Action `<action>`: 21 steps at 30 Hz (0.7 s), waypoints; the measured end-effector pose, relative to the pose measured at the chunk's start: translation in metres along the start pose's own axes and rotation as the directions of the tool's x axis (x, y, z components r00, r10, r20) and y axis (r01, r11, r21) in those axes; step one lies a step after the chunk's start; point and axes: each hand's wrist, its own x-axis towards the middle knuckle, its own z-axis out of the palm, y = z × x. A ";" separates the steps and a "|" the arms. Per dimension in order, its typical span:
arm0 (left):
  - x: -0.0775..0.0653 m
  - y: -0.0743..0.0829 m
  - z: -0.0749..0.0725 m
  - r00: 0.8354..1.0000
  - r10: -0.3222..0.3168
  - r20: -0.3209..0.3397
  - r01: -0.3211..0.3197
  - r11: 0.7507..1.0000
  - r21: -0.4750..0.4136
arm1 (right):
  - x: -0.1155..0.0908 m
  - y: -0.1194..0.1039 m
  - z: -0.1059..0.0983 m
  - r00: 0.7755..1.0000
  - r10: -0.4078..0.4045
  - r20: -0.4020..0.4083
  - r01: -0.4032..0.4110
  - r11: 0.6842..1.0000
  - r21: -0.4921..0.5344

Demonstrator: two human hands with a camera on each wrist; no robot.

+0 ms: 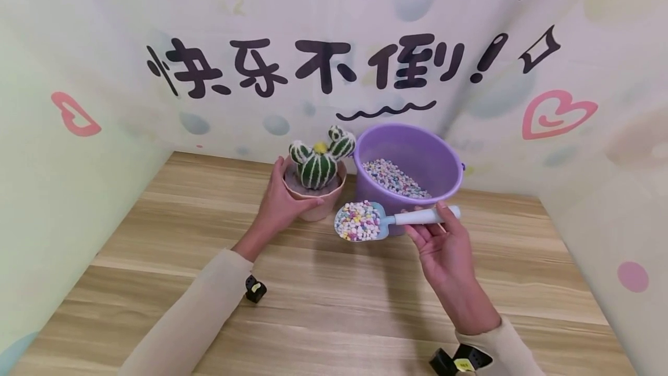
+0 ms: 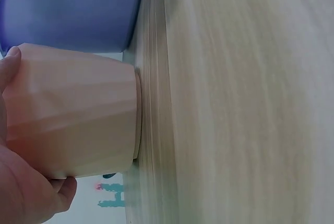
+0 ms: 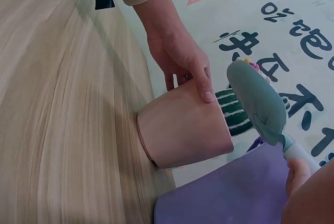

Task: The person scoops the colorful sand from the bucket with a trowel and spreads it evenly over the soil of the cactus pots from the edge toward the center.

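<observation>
A pinkish pot stands on the table, holding a green-and-white knitted-looking cactus with a yellow bloom. My left hand grips the pot's left side, thumb across the front near the rim. In my right hand is the pale handle of a small blue scoop, pinched between thumb and fingers. Multicoloured pellets heap in the scoop, which is raised in front of the purple bucket. From the right wrist view, the underside of the scoop overlaps the cactus.
More pellets lie inside the bucket, which stands right of the pot against the back wall. The wood-grain table is bordered by a printed cloth wall behind and pale walls at both sides.
</observation>
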 end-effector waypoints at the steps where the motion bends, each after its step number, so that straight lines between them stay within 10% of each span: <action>1: -0.001 0.000 0.000 1.000 0.002 0.004 -0.002 1.000 -0.003 | 0.000 0.000 0.000 1.000 -0.002 -0.001 0.002 1.000 0.004; 21: -0.020 0.003 -0.010 0.986 0.106 0.130 -0.091 0.989 -0.117 | 0.003 0.006 0.003 1.000 -0.022 0.021 0.022 1.000 0.014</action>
